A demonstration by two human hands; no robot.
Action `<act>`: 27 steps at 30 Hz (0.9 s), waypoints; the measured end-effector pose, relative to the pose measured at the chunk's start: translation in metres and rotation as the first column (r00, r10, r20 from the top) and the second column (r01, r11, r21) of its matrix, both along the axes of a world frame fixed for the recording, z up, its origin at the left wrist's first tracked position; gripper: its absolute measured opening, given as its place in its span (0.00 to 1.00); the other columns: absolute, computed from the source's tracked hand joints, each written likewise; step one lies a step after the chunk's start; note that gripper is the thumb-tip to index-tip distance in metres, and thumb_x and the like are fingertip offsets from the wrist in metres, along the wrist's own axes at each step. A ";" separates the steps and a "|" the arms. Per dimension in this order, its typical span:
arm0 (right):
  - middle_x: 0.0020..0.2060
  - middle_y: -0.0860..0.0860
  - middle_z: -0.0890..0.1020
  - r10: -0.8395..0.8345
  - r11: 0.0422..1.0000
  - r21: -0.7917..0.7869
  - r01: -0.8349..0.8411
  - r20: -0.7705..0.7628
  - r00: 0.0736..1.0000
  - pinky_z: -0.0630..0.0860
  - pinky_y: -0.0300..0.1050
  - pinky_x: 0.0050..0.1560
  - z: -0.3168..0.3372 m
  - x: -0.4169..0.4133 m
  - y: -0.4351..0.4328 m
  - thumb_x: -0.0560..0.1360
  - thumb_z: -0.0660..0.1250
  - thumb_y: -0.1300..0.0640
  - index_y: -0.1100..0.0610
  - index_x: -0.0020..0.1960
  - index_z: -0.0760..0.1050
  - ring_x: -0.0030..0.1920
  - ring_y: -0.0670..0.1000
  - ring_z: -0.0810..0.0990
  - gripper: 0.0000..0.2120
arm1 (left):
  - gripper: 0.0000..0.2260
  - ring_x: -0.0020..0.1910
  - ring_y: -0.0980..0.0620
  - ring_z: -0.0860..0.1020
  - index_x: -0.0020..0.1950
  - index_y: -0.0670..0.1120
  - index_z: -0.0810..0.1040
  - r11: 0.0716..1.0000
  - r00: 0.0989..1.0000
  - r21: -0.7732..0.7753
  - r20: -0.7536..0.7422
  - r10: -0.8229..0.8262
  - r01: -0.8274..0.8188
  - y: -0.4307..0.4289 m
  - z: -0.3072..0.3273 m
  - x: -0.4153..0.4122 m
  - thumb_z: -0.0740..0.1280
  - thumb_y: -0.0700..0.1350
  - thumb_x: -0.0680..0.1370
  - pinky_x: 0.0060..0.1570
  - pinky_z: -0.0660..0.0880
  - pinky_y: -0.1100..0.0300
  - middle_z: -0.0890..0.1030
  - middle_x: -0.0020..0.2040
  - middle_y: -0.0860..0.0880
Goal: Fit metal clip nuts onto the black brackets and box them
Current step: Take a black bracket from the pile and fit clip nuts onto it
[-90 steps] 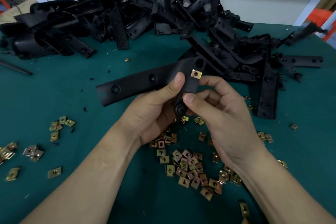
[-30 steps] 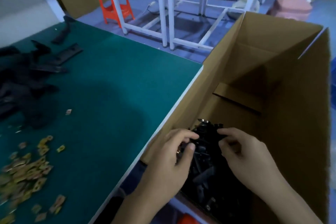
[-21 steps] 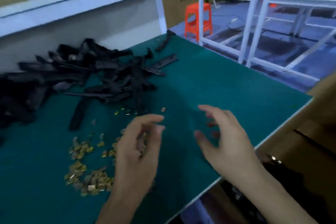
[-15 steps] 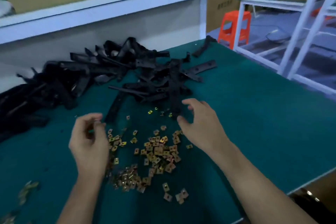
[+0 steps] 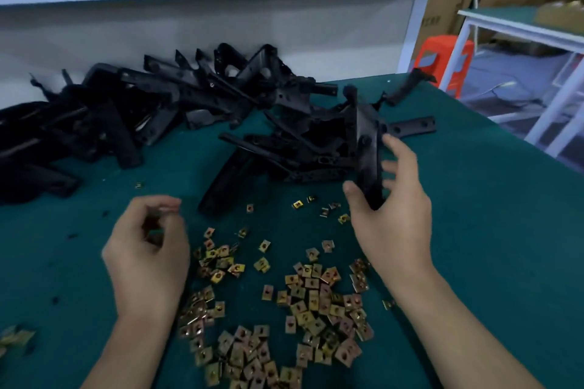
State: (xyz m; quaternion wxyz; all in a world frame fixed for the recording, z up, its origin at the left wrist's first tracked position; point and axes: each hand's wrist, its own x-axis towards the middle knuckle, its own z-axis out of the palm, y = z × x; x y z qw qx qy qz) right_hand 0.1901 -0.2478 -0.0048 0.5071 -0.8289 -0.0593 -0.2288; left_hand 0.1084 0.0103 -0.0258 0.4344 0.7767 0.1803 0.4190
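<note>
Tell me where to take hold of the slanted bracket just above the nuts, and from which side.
Grip the slanted bracket at its near end, from your side and from above, fingers across its narrow width. That end lies free on the mat; the far end runs into the pile. The left hand is nearer; the right hand holds the upright bracket.

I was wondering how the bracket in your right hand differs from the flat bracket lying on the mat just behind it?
The held bracket stands nearly upright, gripped by the right hand; the flat bracket lies level on the green mat. The held bracket is clasped at its lower end; no hand touches the flat bracket. Both are black with round holes.
</note>
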 end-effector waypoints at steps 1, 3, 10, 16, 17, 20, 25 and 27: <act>0.61 0.39 0.77 0.045 0.999 0.010 -0.045 0.018 0.999 0.76 0.39 0.54 0.001 -0.003 0.004 0.75 0.75 0.49 0.36 0.76 0.57 0.61 0.43 0.77 0.37 | 0.08 0.39 0.56 0.80 0.47 0.61 0.78 1.000 1.000 0.009 0.006 -0.008 0.008 -0.001 0.000 0.000 0.63 0.48 0.79 0.36 0.72 0.74 0.82 0.43 0.58; 0.60 0.33 0.77 0.142 0.990 -0.001 -0.142 0.042 0.989 0.75 0.39 0.58 0.002 -0.008 0.012 0.75 0.74 0.47 0.32 0.77 0.53 0.62 0.37 0.76 0.40 | 0.07 0.41 0.55 0.81 0.48 0.59 0.78 0.999 0.998 0.026 0.033 -0.044 0.043 -0.003 0.003 -0.003 0.65 0.45 0.80 0.39 0.72 0.73 0.81 0.44 0.59; 0.63 0.27 0.73 0.419 0.898 -0.250 -0.363 0.236 0.877 0.70 0.31 0.66 -0.003 -0.016 0.022 0.76 0.71 0.52 0.33 0.67 0.70 0.66 0.32 0.72 0.25 | 0.09 0.49 0.53 0.82 0.53 0.55 0.85 0.711 0.791 -0.362 0.159 -0.590 0.603 -0.022 0.026 -0.012 0.70 0.58 0.78 0.48 0.77 0.59 0.84 0.49 0.54; 0.62 0.44 0.79 0.533 0.828 -0.383 -0.409 0.313 0.786 0.67 0.38 0.70 -0.008 -0.014 0.031 0.71 0.75 0.70 0.50 0.66 0.79 0.69 0.45 0.73 0.28 | 0.34 0.64 0.46 0.79 0.70 0.52 0.78 0.093 0.423 -0.722 0.291 -0.858 0.686 -0.018 0.043 -0.022 0.67 0.72 0.72 0.61 0.77 0.52 0.82 0.61 0.48; 0.62 0.45 0.79 0.530 0.830 -0.392 -0.397 0.332 0.780 0.68 0.40 0.70 -0.007 -0.014 0.032 0.71 0.75 0.71 0.51 0.65 0.80 0.68 0.47 0.74 0.27 | 0.33 0.67 0.45 0.78 0.71 0.52 0.77 0.077 0.413 -0.740 0.283 -0.866 0.668 -0.018 0.042 -0.022 0.67 0.71 0.73 0.63 0.76 0.49 0.81 0.64 0.46; 0.60 0.50 0.80 0.490 0.860 -0.375 -0.346 0.419 0.765 0.68 0.45 0.70 -0.003 -0.012 0.031 0.72 0.71 0.70 0.54 0.63 0.82 0.68 0.52 0.74 0.22 | 0.31 0.72 0.40 0.73 0.75 0.56 0.72 -0.043 0.295 -0.764 0.299 -0.907 0.644 -0.016 0.041 -0.023 0.65 0.69 0.75 0.68 0.73 0.43 0.76 0.72 0.42; 0.62 0.52 0.78 0.401 0.907 -0.341 -0.248 0.517 0.756 0.69 0.48 0.69 0.000 -0.011 0.029 0.74 0.71 0.68 0.54 0.66 0.80 0.67 0.54 0.74 0.22 | 0.33 0.56 0.42 0.81 0.81 0.52 0.61 -0.496 0.045 -0.700 0.599 -0.800 0.514 -0.015 0.041 -0.026 0.66 0.62 0.79 0.44 0.82 0.61 0.71 0.71 0.30; 0.66 0.49 0.74 0.370 0.920 -0.301 -0.249 0.464 0.805 0.71 0.45 0.69 0.001 -0.013 0.031 0.77 0.72 0.63 0.53 0.71 0.75 0.68 0.50 0.73 0.24 | 0.37 0.49 0.48 0.77 0.82 0.49 0.58 -0.541 0.082 -0.688 0.651 -0.755 0.484 -0.017 0.038 -0.026 0.72 0.55 0.79 0.41 0.80 0.62 0.75 0.63 0.35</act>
